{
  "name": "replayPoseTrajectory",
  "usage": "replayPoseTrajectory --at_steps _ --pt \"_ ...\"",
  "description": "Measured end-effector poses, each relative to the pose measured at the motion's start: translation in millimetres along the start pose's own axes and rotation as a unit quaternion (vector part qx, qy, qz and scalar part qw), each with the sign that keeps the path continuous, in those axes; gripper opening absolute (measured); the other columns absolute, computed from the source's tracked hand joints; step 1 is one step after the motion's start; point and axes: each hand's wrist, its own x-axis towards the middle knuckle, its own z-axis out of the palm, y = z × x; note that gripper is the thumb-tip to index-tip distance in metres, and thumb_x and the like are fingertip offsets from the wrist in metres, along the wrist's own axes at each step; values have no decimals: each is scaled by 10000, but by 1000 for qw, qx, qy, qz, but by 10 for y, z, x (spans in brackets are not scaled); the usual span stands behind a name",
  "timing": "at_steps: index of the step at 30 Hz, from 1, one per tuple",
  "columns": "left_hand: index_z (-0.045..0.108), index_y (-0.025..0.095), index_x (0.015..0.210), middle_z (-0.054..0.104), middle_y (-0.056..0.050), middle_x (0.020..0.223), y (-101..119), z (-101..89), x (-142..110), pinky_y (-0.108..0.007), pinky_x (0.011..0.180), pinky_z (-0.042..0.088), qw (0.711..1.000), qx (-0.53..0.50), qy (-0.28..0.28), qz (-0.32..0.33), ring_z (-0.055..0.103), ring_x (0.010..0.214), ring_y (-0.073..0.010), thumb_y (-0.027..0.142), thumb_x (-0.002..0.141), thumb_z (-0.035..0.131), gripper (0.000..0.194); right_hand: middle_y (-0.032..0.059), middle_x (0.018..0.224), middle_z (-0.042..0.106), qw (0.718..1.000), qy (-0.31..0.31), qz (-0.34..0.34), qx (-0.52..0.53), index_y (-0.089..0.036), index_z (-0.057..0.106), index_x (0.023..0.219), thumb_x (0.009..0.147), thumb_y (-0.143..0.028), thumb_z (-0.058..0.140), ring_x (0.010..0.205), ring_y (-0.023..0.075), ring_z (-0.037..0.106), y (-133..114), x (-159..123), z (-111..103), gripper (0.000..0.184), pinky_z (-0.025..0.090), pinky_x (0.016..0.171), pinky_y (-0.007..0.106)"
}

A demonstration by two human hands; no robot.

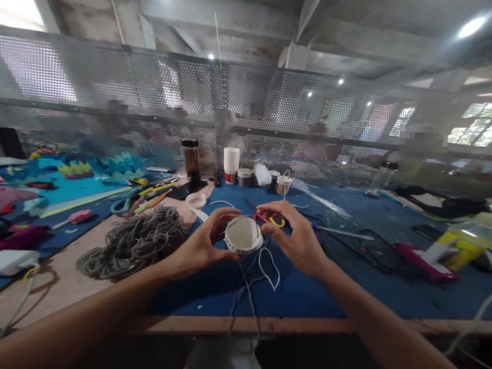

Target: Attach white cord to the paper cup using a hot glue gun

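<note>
My left hand [206, 241] is wrapped around the side of a small paper cup [235, 246], whose open mouth tilts toward me. Pale cord runs around the cup's rim. At the cup's right side, my right hand [298, 240] grips a pair of small scissors [278, 223] with red and yellow handles. The right fingertips are close to the rim; whether they touch it I cannot tell. Loose white cord [275, 273] trails from beneath the cup down past the table's front edge. A tangled heap of grey cord [137, 242] lies to the left of my left hand.
Behind stand stacked paper cups [231, 161], several cord-wrapped cups [284, 184] and a dark bottle [191, 159]. A phone [187, 189] and a roll of white tape [196, 200] lie nearer. Glue guns [426, 262] and cables lie right; coloured paper [75, 185] lies left. A perforated screen [250, 97] closes the back.
</note>
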Motion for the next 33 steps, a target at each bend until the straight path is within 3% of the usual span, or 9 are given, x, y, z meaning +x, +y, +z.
replayPoseTrajectory --at_steps 3,5,10,13,21,26,33 --pt "450 276 1271 537 -93 1343 16 -12 16 -413 1015 415 999 -40 10 -11 518 1234 -286 149 593 862 803 83 1323 548 998 -58 10 5 -274 428 1360 749 -452 771 1203 256 535 -9 -50 42 724 438 1037 449" --pt "474 254 1252 565 -95 1312 17 -24 33 -405 999 426 998 -64 17 -15 533 1216 -288 149 585 864 780 96 1370 510 997 -75 18 -6 -278 354 1409 698 -468 805 1259 273 495 -2 -74 102 863 412 1067 476" --pt "520 232 1211 614 -83 1225 3 -41 52 -350 935 461 993 -118 6 -18 584 1133 -258 116 588 857 718 100 1438 434 999 -35 24 -22 -296 303 1433 763 -383 769 1240 248 514 34 -88 234 821 419 1062 475" --pt "512 235 1230 621 -84 1221 -6 -47 45 -334 917 466 992 -128 -9 -22 592 1118 -251 106 608 845 717 87 1405 480 999 -26 27 -11 -298 287 1442 751 -356 783 1244 242 513 50 -90 272 852 411 1070 470" --pt "438 265 1340 531 -107 1378 40 -11 28 -448 1052 392 994 -99 -33 -37 509 1261 -290 161 633 836 818 94 1351 520 999 24 35 -1 -292 323 1416 742 -396 785 1244 271 511 77 -137 363 824 423 1051 495" --pt "448 238 1333 546 -123 1360 28 12 28 -468 1057 394 999 -42 -5 -22 529 1240 -298 199 620 848 819 101 1301 525 999 30 26 -35 -283 375 1385 741 -454 771 1217 283 516 50 -138 369 775 442 1023 497" --pt "473 249 1291 539 -105 1339 18 9 8 -437 1054 402 998 52 42 22 517 1234 -288 239 579 873 817 96 1239 541 998 54 1 -38 -255 510 1257 901 -406 611 1094 229 577 -65 -76 197 399 462 993 425"
